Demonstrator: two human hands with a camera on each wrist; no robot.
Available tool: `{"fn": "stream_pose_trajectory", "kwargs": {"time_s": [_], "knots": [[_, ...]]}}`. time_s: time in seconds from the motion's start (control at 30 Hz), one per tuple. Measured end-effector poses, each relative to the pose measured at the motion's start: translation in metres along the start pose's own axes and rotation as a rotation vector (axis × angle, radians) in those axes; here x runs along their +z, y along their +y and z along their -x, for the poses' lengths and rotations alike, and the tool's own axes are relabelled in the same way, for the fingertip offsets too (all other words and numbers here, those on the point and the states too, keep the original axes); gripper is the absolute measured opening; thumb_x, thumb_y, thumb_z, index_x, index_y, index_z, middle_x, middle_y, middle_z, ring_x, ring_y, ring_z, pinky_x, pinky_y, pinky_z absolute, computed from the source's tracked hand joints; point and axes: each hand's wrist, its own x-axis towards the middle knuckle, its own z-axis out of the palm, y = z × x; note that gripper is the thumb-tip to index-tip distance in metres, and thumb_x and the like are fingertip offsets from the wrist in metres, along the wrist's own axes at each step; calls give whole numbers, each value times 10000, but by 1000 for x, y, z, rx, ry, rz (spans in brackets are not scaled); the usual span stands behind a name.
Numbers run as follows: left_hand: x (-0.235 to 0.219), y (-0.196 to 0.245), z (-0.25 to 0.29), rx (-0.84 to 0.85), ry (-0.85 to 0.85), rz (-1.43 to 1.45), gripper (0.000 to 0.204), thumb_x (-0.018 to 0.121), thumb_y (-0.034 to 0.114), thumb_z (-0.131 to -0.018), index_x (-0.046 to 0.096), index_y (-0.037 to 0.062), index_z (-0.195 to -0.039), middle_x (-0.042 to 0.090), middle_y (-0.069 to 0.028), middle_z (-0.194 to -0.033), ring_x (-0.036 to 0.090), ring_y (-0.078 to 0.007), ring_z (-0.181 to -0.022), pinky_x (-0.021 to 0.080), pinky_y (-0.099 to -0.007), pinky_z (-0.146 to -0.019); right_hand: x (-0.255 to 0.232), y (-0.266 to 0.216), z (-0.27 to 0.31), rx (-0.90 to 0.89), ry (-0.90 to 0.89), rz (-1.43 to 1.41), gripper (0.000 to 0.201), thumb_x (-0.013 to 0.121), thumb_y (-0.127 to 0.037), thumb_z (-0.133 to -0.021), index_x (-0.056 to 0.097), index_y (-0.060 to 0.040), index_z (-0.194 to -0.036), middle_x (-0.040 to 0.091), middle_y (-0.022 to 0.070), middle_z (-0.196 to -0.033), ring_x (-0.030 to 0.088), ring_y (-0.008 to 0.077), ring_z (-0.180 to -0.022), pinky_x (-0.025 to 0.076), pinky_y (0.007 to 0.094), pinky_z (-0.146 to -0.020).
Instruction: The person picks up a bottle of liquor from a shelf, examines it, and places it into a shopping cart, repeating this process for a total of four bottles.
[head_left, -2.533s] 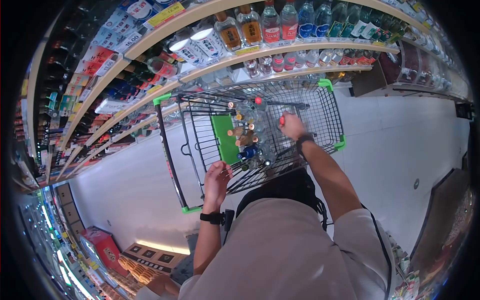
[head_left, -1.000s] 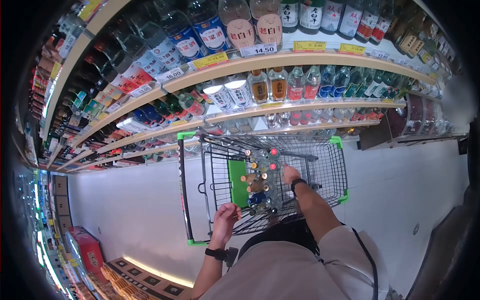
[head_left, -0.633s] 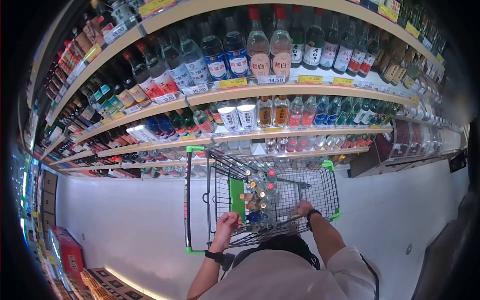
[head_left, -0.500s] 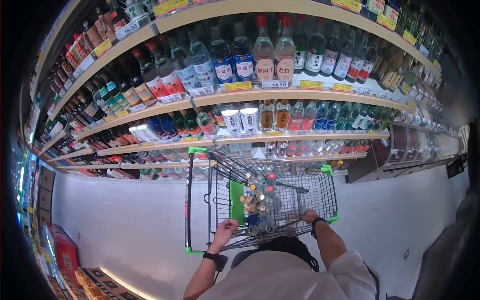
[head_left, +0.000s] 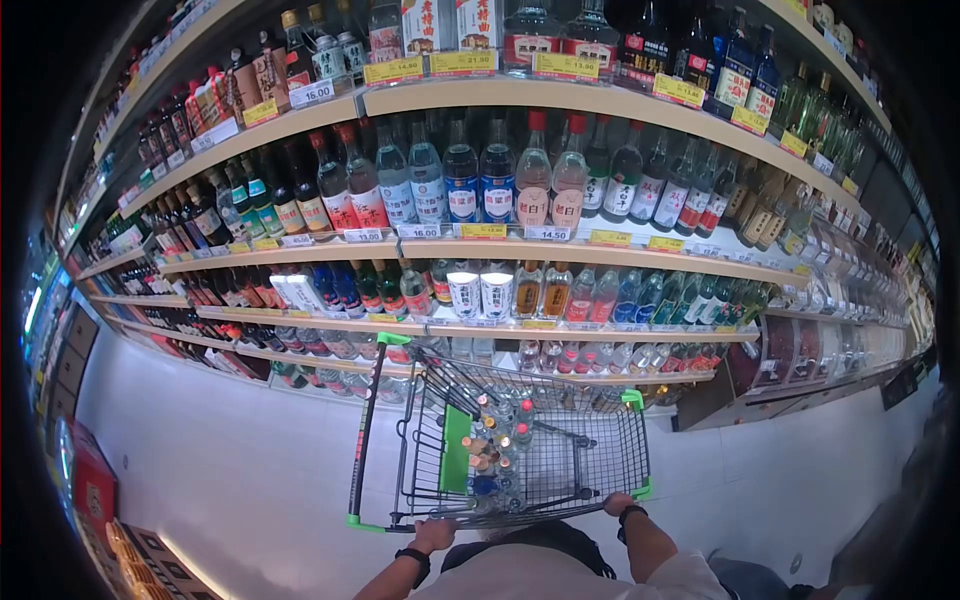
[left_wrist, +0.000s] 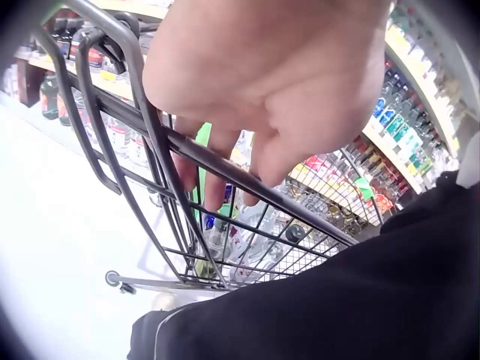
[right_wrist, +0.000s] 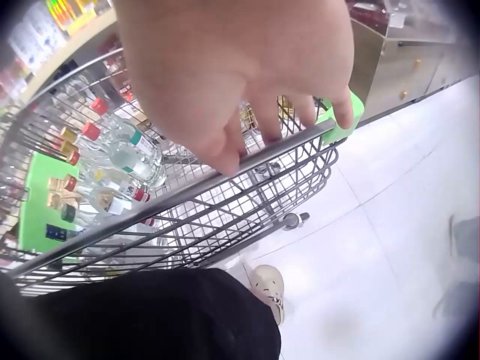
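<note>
A black wire shopping cart [head_left: 590, 470] with green corner pieces stands sideways in front of the person. My left hand [head_left: 435, 536] rests on its near top rail toward the handle end, fingers hooked over to the inside in the left wrist view. Farther along the same rail, by the front green corner [right_wrist: 341, 118], my right hand [head_left: 620, 503] grips with the thumb on the near side and fingers beyond. Inside, several glass bottles [right_wrist: 135, 156] with red, gold and dark caps stand grouped beside the green panel [head_left: 455, 448].
Shelves [head_left: 450, 248] packed with liquor bottles and price tags rise just behind the cart. Clear bulk bins [head_left: 800, 340] stand at the right. A red case [head_left: 92, 480] is at the lower left. Pale floor [head_left: 240, 450] surrounds the cart.
My right hand has let go of a red-capped bottle among the others and moved back to the rail. My left hand has come down onto the rail. The head view has tilted up.
</note>
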Motion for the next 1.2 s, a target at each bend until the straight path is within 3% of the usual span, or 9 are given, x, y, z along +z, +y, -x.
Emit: {"fn": "stream_pose_trajectory", "kwargs": {"time_s": [0.03, 0.1, 0.23, 0.27, 0.4, 0.57, 0.8, 1.13, 1.2], "knots": [[-5, 6, 1, -31, -16, 2, 398, 435, 329, -947, 605, 304, -1306, 636, -89, -1299, 597, -329, -1196, 309, -670, -990, -11, 4, 20, 4, 23, -11, 418, 563, -331, -901, 647, -144, -1265, 598, 123, -1358, 526, 332, -1299, 347, 575, -1105], [-10, 16, 7, -99, -30, 18, 396, 422, 294, -949, 617, 305, -1293, 632, -89, -1304, 592, -321, -1204, 289, -642, -1029, -23, 12, 44, -140, 131, 23, 358, 635, -302, -800, 740, -162, -1112, 700, 142, -1144, 658, 324, -1071, 516, 416, -966], [6, 14, 0, -133, 32, -17, 378, 419, 293, -948, 641, 272, -1253, 650, -99, -1266, 591, -329, -1201, 297, -596, -1064, -38, 13, 75, -195, 192, -112, 368, 691, -411, -797, 757, -197, -1089, 717, 97, -1119, 665, 306, -1050, 516, 401, -964], [25, 1, -14, -99, 110, -88, 374, 396, 337, -962, 667, 292, -1216, 687, -84, -1188, 634, -328, -1112, 352, -614, -964, -43, 9, 85, -177, 211, -121, 363, 698, -424, -798, 763, -199, -1075, 720, 89, -1114, 667, 301, -1047, 518, 402, -960], [22, 10, -6, -120, 146, -44, 394, 452, 514, -943, 703, 289, -1148, 709, -60, -1131, 633, -320, -1102, 322, -600, -994, -36, 16, 73, -188, 261, -172, 285, 738, -429, -815, 778, -249, -1032, 729, 86, -1079, 645, 317, -1071, 453, 455, -1013], [23, 12, -12, -209, 109, -69, 451, 473, 634, -920, 677, 348, -1203, 664, -5, -1255, 545, -340, -1229, 259, -607, -1066, -42, 17, 84, -293, 373, -92, 315, 766, -453, -805, 787, -193, -982, 731, 119, -1026, 643, 328, -1071, 463, 417, -1013], [38, -9, -27, -264, 115, -75, 436, 526, 667, -892, 690, 369, -1165, 672, 15, -1237, 525, -334, -1241, 254, -579, -1073, -30, 15, 77, -326, 336, -142, 344, 760, -460, -803, 777, -174, -995, 714, 116, -1082, 627, 356, -1090, 271, 500, -1163], [28, -16, -15, -218, 135, -57, 415, 521, 635, -899, 696, 366, -1163, 676, 0, -1224, 514, -356, -1225, 263, -559, -1052, -22, 1, 74, -242, 303, -129, 298, 751, -459, -804, 783, -222, -982, 702, 99, -1139, 586, 326, -1178, 364, 463, -1118], [23, -17, -11, -209, 125, -45, 412, 510, 622, -906, 698, 362, -1163, 676, -1, -1224, 509, -364, -1226, 260, -563, -1050, -18, -4, 77, -229, 385, -175, 301, 783, -452, -775, 789, -205, -946, 719, 108, -1059, 613, 337, -1106, 442, 452, -1020]]}}
